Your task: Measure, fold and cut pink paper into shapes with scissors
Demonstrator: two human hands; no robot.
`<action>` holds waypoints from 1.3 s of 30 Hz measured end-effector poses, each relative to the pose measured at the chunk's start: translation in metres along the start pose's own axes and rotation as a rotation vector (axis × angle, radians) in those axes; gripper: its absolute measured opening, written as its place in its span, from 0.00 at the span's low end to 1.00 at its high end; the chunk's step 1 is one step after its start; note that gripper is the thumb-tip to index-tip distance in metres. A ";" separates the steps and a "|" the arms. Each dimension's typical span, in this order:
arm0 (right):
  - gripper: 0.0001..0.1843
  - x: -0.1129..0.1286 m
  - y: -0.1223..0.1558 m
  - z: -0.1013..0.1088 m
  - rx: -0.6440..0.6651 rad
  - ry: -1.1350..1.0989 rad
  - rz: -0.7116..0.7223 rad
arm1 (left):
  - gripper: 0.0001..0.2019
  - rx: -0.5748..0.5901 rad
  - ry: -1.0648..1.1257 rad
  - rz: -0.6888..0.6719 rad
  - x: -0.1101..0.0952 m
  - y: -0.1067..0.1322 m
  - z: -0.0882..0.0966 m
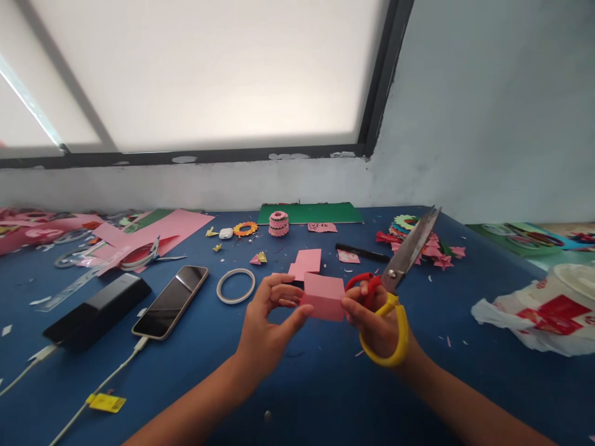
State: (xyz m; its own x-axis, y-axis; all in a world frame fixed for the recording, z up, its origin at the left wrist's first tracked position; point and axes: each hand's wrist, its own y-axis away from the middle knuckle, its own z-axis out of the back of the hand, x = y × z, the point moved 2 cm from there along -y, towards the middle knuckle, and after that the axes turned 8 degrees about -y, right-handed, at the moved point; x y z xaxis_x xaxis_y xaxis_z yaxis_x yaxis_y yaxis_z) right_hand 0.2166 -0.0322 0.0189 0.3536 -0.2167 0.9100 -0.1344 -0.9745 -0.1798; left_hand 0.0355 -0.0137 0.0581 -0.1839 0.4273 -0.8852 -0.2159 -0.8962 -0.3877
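A folded piece of pink paper is held up over the table between both hands. My left hand pinches its left edge between thumb and fingers. At the right edge, my right hand grips the paper with its fingertips. Scissors with one red and one yellow handle loop also hang on the right hand, blades pointing up and to the right. Just behind the held piece, more pink paper pieces lie on the blue table.
Left are a phone on a cable, a black box-like device, a tape ring and pink sheets. Behind stand a pink paper roll and a green sheet. A black pen and a bagged cup lie right.
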 end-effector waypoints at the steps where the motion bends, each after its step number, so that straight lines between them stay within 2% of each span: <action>1: 0.19 0.000 0.000 0.000 0.001 0.009 0.009 | 0.17 -0.012 -0.040 -0.027 -0.001 0.001 0.000; 4: 0.19 0.001 0.001 -0.001 0.012 0.016 0.018 | 0.12 -0.021 -0.090 -0.042 -0.001 0.002 -0.002; 8: 0.19 0.005 0.003 -0.003 -0.019 0.073 0.063 | 0.08 0.029 -0.074 -0.032 -0.001 0.000 -0.003; 12: 0.17 0.008 0.004 -0.003 -0.038 0.180 0.091 | 0.11 0.072 -0.127 -0.095 0.002 0.000 -0.002; 17: 0.17 0.007 0.004 0.000 0.007 0.148 0.076 | 0.16 0.127 -0.154 -0.108 0.005 0.003 -0.002; 22: 0.13 0.007 0.005 -0.005 0.121 0.221 0.051 | 0.15 0.257 -0.177 -0.008 0.004 0.003 -0.003; 26: 0.15 0.006 0.006 -0.009 0.176 0.201 0.029 | 0.13 0.331 -0.136 0.109 0.004 0.000 -0.003; 29: 0.18 0.003 0.004 -0.003 0.255 0.153 -0.075 | 0.11 0.320 -0.101 0.167 0.002 -0.002 -0.002; 31: 0.21 0.005 0.002 0.006 0.356 0.151 -0.159 | 0.10 0.287 -0.059 0.202 -0.001 -0.004 0.002; 34: 0.25 0.023 -0.002 0.021 0.489 0.282 -0.214 | 0.10 0.232 0.036 0.223 -0.008 -0.007 0.011; 37: 0.33 0.057 -0.008 0.031 0.447 0.647 -0.280 | 0.09 0.191 0.100 0.187 -0.014 -0.010 0.021; 39: 0.32 0.080 -0.012 0.030 0.534 0.812 -0.334 | 0.08 0.190 0.119 0.157 -0.017 -0.012 0.025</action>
State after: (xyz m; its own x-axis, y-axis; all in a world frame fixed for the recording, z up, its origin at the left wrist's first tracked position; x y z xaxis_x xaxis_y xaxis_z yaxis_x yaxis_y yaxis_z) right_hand 0.2738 -0.0399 0.0825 -0.4622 -0.0177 0.8866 0.3551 -0.9198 0.1668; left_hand 0.0167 -0.0077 0.0843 -0.1182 0.2576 -0.9590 -0.3715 -0.9071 -0.1978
